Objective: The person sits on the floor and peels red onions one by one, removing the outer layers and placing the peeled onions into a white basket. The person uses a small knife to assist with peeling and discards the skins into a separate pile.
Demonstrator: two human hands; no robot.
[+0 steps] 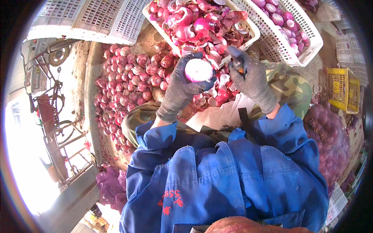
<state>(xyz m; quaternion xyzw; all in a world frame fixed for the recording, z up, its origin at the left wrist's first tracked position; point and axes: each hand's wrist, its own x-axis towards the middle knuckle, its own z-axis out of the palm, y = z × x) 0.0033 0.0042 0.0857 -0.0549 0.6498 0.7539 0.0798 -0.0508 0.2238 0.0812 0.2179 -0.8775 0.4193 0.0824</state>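
My left hand (pixel 181 88), in a grey glove with dark fingertips, holds a red onion (pixel 198 70) with its pale cut face up. My gloved right hand (pixel 253 83) is a little to the right, its fingers curled around a small tool (pixel 240 70). Only an orange-brown bit of that tool shows; the rest is hidden or blurred. Beyond both hands, a white plastic crate (pixel 257 34) is heaped with onions and loose skins. Onion peels (pixel 223 94) lie below and between my hands, by a pale cloth (pixel 223 113) over my lap.
Unpeeled red onions (pixel 125 77) spread over the floor at left. A second white crate (pixel 313 48) holds peeled onions at upper right. White crates (pixel 96 17) stand at upper left. A yellow crate (pixel 338 87) and a mesh sack of onions (pixel 326 139) are at right.
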